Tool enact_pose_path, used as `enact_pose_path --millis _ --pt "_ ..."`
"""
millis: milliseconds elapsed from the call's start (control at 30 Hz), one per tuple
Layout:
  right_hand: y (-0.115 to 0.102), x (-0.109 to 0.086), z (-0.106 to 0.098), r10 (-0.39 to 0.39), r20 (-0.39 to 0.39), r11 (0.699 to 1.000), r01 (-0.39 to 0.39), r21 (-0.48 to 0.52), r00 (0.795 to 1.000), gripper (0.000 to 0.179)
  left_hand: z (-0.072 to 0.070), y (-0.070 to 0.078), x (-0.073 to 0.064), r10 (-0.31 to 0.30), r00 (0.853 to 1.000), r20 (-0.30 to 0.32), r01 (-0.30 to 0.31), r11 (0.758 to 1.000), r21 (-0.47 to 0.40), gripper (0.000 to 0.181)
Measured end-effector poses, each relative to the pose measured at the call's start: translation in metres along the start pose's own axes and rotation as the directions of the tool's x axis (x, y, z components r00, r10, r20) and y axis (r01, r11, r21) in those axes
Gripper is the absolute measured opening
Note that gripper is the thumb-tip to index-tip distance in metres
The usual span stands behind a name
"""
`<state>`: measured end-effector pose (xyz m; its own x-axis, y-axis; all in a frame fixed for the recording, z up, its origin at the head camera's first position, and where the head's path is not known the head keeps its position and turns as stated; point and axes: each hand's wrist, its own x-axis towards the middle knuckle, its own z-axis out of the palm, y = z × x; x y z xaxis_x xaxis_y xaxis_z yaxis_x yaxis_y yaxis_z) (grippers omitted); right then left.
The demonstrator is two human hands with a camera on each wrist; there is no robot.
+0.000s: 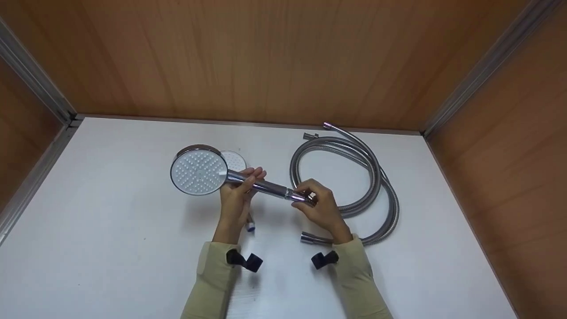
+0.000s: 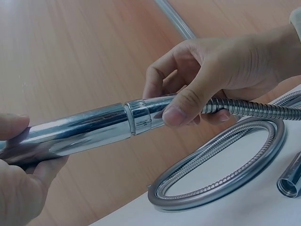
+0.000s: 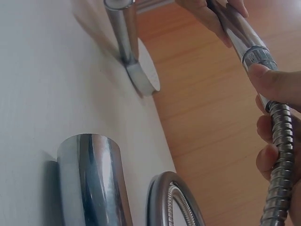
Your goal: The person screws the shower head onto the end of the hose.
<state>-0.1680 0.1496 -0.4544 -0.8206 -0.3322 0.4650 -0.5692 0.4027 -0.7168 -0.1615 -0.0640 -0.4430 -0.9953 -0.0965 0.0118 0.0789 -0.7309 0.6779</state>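
Observation:
A chrome handheld shower head is raised over the table, its round white nozzle face turned toward the head camera. My left hand grips its handle, thumb on one side and fingers on the other. At the handle's lower end, my right hand pinches the chrome connector of a ribbed metal hose between thumb and fingers. Connector and handle line up end to end, with a thin pale ring at the joint. How far they are threaded is hidden.
A second shower head lies on the white table behind my left hand, partly covered. Coiled metal hoses lie on the right, with a loose hose end near my right wrist. Wooden panels stand behind and at the sides.

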Motion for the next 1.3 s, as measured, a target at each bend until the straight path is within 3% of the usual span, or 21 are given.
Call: enact_pose_path --millis 367,1300 --pt "0.0028 -0.0001 -0.0006 -0.005 0.018 1.0 0.005 -0.015 1.0 0.027 0.0008 0.0005 0.0015 -0.028 0.999 -0.03 0.028 0.999 -0.02 0.017" --pt "0.0022 0.0007 -0.0053 -0.016 0.017 1.0 0.016 0.026 1.0 0.023 0.0017 0.0011 0.0021 -0.022 1.0 -0.013 0.021 1.0 -0.023 0.02"
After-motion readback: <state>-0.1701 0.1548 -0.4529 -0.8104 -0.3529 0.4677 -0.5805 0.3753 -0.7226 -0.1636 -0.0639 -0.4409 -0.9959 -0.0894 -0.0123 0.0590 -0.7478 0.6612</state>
